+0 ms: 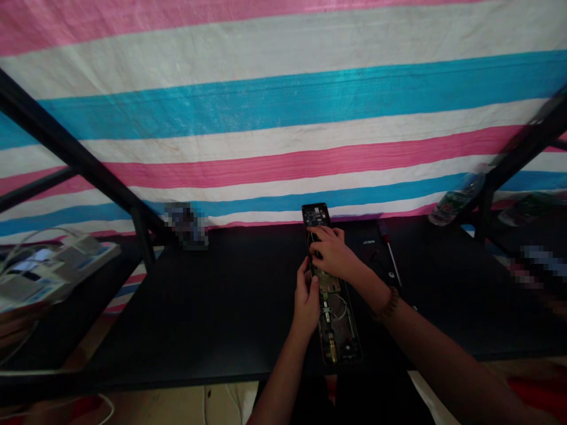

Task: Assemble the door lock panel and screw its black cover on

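A long, narrow black device housing (340, 316) lies open on the table, its far end pointing away from me. Inside it show a circuit board at the top, thin wires, a metal plate and brass-coloured fittings (332, 348) near the close end. My left hand (308, 301) grips the left edge, thumb over the rim. Over the upper middle of the housing, my right hand (334, 252) reaches in with bent fingers pressed together; what they pinch, if anything, is hidden. To the right lies a screwdriver (390, 251) with a red and dark handle, beside small loose parts (368, 242).
The black table (212, 319) ends at a striped plastic sheet (283, 136). Plastic bottles (458, 198) lean at the back right. Black metal frame bars (137, 218) slope at both sides. On the left stand power strips (66, 268) with plugs and cables. A blurred item (186, 224) sits back left.
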Motion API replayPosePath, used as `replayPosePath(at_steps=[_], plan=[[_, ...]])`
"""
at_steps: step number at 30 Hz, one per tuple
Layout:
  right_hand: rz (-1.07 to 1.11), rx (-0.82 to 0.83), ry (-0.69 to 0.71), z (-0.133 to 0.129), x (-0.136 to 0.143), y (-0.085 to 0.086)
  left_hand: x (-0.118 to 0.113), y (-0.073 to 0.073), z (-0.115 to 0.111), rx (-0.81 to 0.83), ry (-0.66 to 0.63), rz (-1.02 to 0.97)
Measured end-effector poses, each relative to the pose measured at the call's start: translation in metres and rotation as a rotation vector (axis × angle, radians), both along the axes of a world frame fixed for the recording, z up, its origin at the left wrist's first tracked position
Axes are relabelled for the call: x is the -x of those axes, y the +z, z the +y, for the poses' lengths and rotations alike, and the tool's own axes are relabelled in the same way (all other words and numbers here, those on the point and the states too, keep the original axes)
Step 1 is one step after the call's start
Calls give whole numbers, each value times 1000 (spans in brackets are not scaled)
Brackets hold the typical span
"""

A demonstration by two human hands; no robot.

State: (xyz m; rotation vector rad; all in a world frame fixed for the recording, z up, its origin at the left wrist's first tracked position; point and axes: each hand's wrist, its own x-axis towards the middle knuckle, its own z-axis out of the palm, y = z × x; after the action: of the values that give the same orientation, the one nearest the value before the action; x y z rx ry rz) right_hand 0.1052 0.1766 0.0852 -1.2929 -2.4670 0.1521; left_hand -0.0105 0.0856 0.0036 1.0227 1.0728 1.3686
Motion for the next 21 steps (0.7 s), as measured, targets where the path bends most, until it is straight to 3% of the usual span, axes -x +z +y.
replayPosePath(at_steps=[21], plan=[[56,32,-15,0,1,2,0,3,-1,12,-7,-15]])
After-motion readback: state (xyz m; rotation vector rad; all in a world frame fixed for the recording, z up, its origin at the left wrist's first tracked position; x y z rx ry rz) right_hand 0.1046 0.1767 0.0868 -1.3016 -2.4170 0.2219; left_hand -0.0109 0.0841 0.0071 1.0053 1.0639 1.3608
